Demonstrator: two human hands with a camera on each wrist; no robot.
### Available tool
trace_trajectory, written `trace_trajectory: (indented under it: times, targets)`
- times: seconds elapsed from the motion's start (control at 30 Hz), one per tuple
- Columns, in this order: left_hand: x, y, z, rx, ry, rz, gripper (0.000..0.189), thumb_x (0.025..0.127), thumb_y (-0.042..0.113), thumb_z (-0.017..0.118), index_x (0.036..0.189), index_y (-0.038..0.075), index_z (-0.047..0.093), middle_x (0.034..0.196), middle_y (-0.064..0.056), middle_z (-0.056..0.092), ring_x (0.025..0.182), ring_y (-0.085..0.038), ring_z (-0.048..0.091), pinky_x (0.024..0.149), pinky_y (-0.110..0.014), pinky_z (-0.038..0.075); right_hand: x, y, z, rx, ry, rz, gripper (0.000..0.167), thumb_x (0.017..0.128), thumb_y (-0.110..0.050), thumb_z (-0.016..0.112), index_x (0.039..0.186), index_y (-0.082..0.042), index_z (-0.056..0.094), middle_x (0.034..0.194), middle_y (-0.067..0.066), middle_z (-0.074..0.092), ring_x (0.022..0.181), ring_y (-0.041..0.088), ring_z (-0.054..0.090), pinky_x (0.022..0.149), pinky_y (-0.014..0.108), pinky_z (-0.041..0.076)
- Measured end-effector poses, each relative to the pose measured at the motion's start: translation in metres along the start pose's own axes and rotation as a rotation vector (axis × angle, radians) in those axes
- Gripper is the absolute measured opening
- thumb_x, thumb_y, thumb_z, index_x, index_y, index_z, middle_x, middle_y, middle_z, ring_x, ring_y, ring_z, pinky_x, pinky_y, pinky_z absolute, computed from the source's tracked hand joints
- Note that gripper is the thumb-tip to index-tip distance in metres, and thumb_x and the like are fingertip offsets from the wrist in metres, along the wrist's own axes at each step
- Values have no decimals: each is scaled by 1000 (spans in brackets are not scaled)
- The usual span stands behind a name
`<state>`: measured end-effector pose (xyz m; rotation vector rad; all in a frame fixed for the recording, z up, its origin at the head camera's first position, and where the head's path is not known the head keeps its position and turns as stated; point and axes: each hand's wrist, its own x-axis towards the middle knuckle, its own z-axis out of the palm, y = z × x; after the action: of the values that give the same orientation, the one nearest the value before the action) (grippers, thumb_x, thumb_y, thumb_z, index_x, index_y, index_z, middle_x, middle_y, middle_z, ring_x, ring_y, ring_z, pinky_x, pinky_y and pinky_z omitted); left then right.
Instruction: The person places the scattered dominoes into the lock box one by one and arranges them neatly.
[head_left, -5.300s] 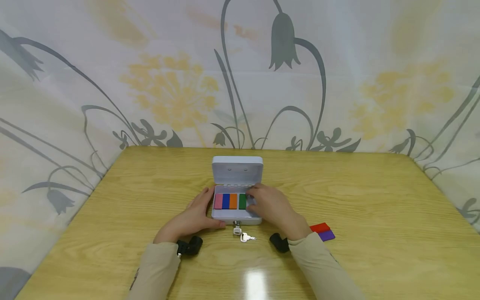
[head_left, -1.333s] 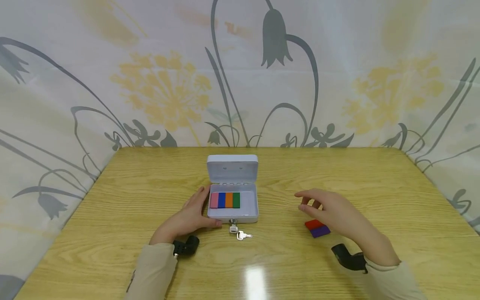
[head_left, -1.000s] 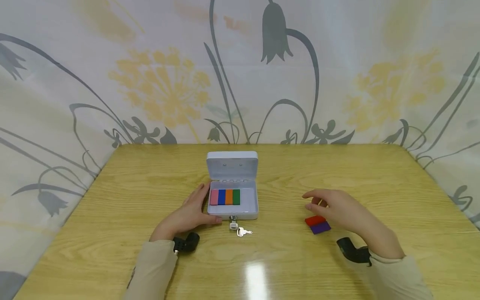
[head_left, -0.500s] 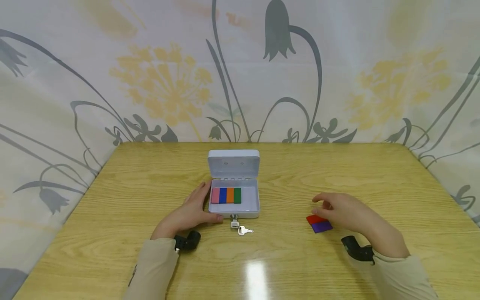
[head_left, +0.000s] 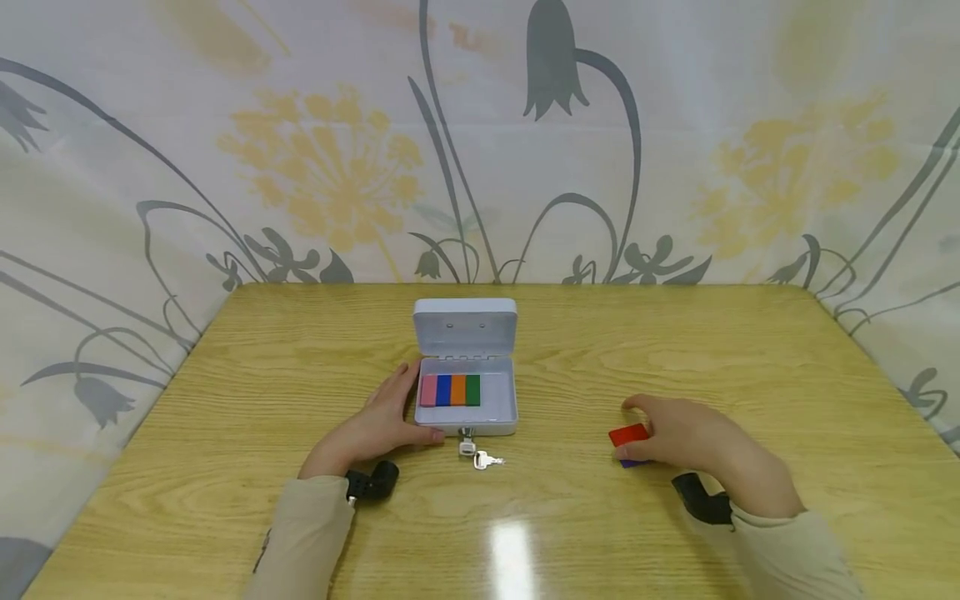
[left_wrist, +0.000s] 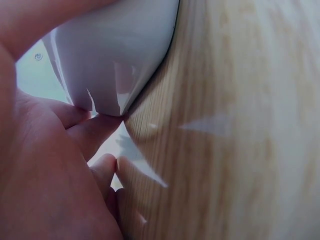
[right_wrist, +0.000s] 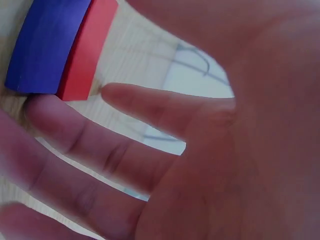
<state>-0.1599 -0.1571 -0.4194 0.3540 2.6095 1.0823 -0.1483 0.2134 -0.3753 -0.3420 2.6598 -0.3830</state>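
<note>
A small white metal cash box (head_left: 491,428) stands with its lid up. Inside lie pink (head_left: 428,390), blue (head_left: 443,390), orange (head_left: 457,390) and green (head_left: 472,390) blocks in a row. My left hand (head_left: 375,427) holds the box's left side, thumb at the front; in the left wrist view fingertips meet the white wall (left_wrist: 110,45). Right of the box, my right hand (head_left: 686,435) reaches around a red block (head_left: 627,433) and a purple block (head_left: 632,463), partly covered by the thumb. The right wrist view shows the red (right_wrist: 87,55) and purple (right_wrist: 42,45) blocks against a fingertip.
A key (head_left: 467,448) sits in the lock at the box's front, with a second key (head_left: 489,460) hanging beside it onto the wooden table (head_left: 360,333). A flower-patterned cloth (head_left: 480,167) rises behind the table. Both wrists wear black camera mounts (head_left: 705,502).
The green block has slid left against the orange one. My right hand has left the box and lowered to the red and purple blocks. My left hand stays on the box.
</note>
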Motion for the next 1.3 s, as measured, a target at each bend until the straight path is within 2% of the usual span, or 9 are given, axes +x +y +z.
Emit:
trace_trajectory:
  times: [0.1, 0.2, 0.4, 0.53, 0.8, 1.13, 1.3]
  targets:
    - [0, 0, 0, 1, 2, -9, 110, 66, 47, 74, 145, 19, 3, 148, -14, 4, 133, -32, 2, 100, -57, 11, 0, -5, 2, -25, 2, -23, 83, 67, -56, 68, 130, -7, 43, 85, -1, 57, 71, 14, 49, 62, 34, 40]
    - [0, 0, 0, 1, -1, -14, 110, 66, 47, 74, 145, 19, 3, 148, -14, 4, 133, -32, 2, 100, -57, 11, 0, -11, 4, -34, 8, -48, 82, 68, -50, 71, 131, -6, 42, 90, -2, 58, 73, 14, 48, 66, 35, 40]
    - [0, 0, -1, -10, 1, -6, 109, 66, 46, 75, 145, 19, 4, 148, -14, 4, 133, -32, 2, 100, -57, 10, 4, -16, 9, -59, 49, -84, 67, 72, -38, 72, 127, -10, 48, 102, 2, 54, 77, 13, 49, 67, 34, 42]
    - [0, 1, -1, -8, -2, -3, 109, 66, 46, 75, 145, 18, 4, 148, -14, 4, 133, -32, 1, 100, -57, 9, 7, -18, 12, -62, 81, -95, 57, 74, -30, 71, 125, -11, 51, 101, 3, 49, 75, 14, 49, 64, 32, 44]
    - [0, 0, -1, -2, 1, -8, 110, 66, 47, 74, 145, 19, 4, 148, -14, 5, 133, -33, 2, 100, -57, 9, 11, -19, 14, -82, 172, -150, 50, 75, -26, 72, 116, -4, 57, 104, 7, 49, 83, 18, 54, 71, 37, 47]
    - [0, 1, -1, 8, 2, -14, 110, 65, 46, 75, 145, 18, 5, 147, -15, 5, 133, -32, 4, 101, -56, 10, 10, -17, 13, -86, 192, -119, 49, 70, -27, 75, 112, -7, 59, 102, 5, 50, 79, 16, 53, 66, 34, 47]
    - [-1, 2, -1, -4, -1, -15, 109, 66, 45, 74, 145, 19, 4, 148, -13, 4, 133, -31, 2, 101, -56, 10, 10, -16, 13, -94, 207, -126, 45, 72, -25, 75, 110, -6, 59, 101, 6, 51, 79, 16, 54, 68, 35, 48]
